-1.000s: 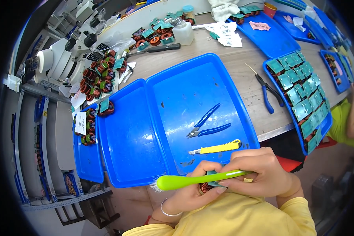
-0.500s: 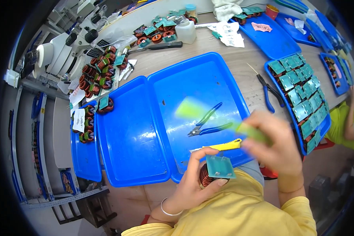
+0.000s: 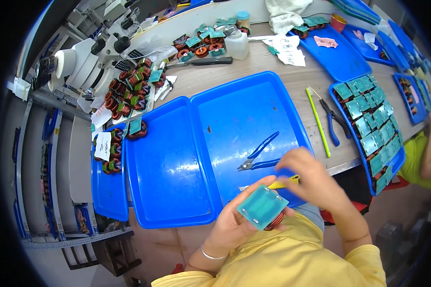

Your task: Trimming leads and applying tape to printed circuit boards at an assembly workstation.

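My left hand (image 3: 234, 222) grips a copper-wound coil (image 3: 274, 222) topped with a square green circuit board (image 3: 262, 206), whose face is turned up and tilted. Close by on its right, my right hand (image 3: 309, 177) hovers over the front of the larger blue tray with bent, spread fingers, and I see nothing held in it. Partly hidden beneath those fingers is a yellow utility knife (image 3: 291, 182). Blue-handled side cutters (image 3: 255, 155) lie spread in the tray, just beyond the hand. A thin lime-green stick-like tool (image 3: 317, 122) rests on the table right of the tray.
Left of the larger tray sits another blue tray (image 3: 170, 167). Pliers (image 3: 334, 122) and a tray of board-topped coils (image 3: 371, 126) are at the right. Loose coils (image 3: 129, 91), a black-handled tool (image 3: 210, 61) and a bottle (image 3: 236, 45) stand farther back. Another person's arm (image 3: 428, 148) shows far right.
My right hand has let go of the lime-green tool, which now lies on the table, and has come nearer my left hand. The board in my left hand has turned.
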Motion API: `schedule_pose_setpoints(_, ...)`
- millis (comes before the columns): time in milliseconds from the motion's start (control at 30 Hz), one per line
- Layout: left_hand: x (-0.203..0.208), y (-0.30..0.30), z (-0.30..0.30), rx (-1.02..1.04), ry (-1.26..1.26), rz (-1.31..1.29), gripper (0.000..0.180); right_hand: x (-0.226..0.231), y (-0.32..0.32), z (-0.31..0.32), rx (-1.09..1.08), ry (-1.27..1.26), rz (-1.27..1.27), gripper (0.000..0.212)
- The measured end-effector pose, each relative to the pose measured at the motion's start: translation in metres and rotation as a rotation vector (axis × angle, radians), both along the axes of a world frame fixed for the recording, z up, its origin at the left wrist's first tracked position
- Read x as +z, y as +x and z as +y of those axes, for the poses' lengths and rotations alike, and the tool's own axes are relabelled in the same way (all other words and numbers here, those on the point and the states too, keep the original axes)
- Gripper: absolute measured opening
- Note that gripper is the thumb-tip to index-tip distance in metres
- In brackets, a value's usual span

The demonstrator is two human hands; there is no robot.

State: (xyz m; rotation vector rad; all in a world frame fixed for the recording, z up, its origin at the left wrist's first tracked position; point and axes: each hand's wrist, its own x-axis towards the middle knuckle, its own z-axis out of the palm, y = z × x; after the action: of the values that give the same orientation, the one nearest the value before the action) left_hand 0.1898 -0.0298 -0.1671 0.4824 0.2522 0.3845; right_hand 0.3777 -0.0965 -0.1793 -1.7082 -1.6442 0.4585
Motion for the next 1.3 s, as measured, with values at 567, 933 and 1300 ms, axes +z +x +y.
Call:
schedule_pose_setpoints(567,-0.001,-0.003,0.001,-0.054,0.057,-0.014,0.088,-0.014,-0.015,0.011,0.042,-0.126,-0.08,0.031)
schedule_pose_setpoints(933,0.0,-0.004,-0.001,-0.077,0.027,-0.003,0.09,-0.036,-0.003,0.034,0.009,-0.141,-0.392,0.051)
schedule_pose_setpoints(1300,-0.006,0.0,-0.007,0.035,0.155,0.065,0.07,0.004,0.007,0.008,-0.053,0.039,0.521,0.037)
